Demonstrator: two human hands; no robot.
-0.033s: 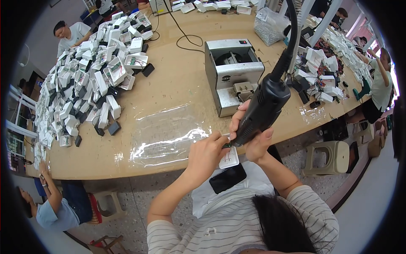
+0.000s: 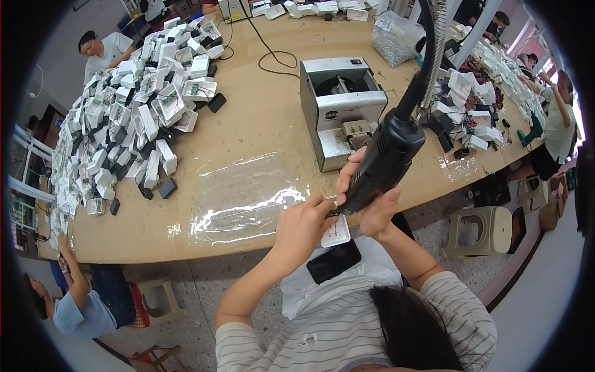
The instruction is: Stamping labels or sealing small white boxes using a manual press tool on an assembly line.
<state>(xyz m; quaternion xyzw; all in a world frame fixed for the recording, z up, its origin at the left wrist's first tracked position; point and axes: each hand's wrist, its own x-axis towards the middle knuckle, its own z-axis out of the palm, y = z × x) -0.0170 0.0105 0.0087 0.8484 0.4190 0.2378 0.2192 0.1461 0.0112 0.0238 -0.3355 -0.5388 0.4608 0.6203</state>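
Note:
My right hand (image 2: 379, 212) is wrapped round a black electric screwdriver (image 2: 385, 158), which tilts down to the left. A cable and a coiled spring rise from its top. Below the tip, at the table's front edge, is a white plastic housing (image 2: 336, 234) with red wires and a small green circuit board (image 2: 333, 213). My left hand (image 2: 300, 224) grips the left side of this housing, fingertips close to the screwdriver's tip. The tip itself and any screw under it are hidden by the fingers. On my lap, just below the housing, lies a black phone (image 2: 334, 260).
A silver screw feeder (image 2: 316, 118) stands beyond my hands. Piled white housings (image 2: 149, 118) with black parts cover the table's left; another pile (image 2: 474, 118) lies right. Behind the feeder sits a clear bag of small metal parts (image 2: 395, 40). Other people work around the table. A beige stool (image 2: 477, 232) stands right.

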